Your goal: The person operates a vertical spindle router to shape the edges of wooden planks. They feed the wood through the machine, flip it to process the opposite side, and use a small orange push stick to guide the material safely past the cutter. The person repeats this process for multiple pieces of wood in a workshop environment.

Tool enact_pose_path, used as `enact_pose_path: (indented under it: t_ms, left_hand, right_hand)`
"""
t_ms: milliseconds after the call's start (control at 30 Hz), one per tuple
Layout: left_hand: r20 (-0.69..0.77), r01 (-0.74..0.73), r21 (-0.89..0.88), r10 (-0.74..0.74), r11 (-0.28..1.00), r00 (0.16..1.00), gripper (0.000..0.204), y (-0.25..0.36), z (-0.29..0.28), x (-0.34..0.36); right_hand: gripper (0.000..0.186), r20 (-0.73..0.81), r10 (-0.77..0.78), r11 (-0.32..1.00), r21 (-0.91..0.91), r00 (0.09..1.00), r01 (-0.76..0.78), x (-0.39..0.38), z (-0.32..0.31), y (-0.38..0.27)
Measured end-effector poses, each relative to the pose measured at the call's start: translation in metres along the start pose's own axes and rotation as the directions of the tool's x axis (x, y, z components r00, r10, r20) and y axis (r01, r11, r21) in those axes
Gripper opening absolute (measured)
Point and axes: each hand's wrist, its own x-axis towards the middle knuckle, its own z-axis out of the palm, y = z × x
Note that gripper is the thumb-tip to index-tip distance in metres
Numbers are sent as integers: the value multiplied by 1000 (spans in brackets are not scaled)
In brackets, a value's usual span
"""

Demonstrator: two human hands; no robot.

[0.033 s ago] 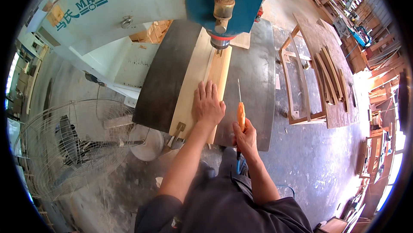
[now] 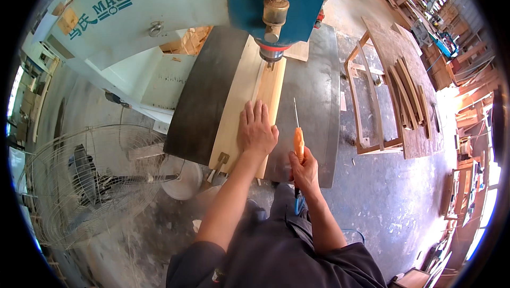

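My left hand (image 2: 259, 135) lies with its fingers stretched out on a pale wooden strip (image 2: 272, 87), pressing from above without gripping. Beside that strip, to its left, runs a wider pale board (image 2: 234, 108) with a metal clamp piece (image 2: 219, 160) at its near end. My right hand (image 2: 305, 172) is wrapped round an orange air blow gun (image 2: 299, 144), whose thin nozzle points away from me over the dark machine table (image 2: 313, 89). A blue hose (image 2: 299, 204) hangs below the grip. Above the strip's far end is the machine's spindle head (image 2: 271, 53).
A large wire-caged fan (image 2: 95, 181) stands at the lower left, near a pale round bucket (image 2: 181, 180). The machine's white body (image 2: 175, 1) rises at the back left. On the right, a wooden bench (image 2: 388, 75) carries several curved wood strips (image 2: 406, 94).
My right hand has shifted very slightly to the right with the air blow gun. The left hand and the boards have not visibly moved.
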Motion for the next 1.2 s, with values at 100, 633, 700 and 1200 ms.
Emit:
enact_pose_path:
  t_ms: [100, 633, 700, 1200]
  left_hand:
    - [-16, -10, 5, 11, 1000, 1000, 74, -1, 0, 6]
    - [3, 2, -15, -2, 1000, 1000, 76, 2, 2, 19]
    - [0, -4, 39, 4, 999, 1000, 75, 2, 4, 20]
    - [46, 15, 27, -17, 1000, 999, 76, 1, 12, 23]
  right_hand:
    - [34, -49, -111, 989, -105, 993, 105, 13, -6, 15]
    - [32, 229, 137, 926, 315, 964, -207, 69, -28, -15]
    - [34, 259, 102, 872, 441, 960, -212, 76, -26, -8]
    - [41, 414, -156, 446, 840, 897, -310, 103, 19, 15]
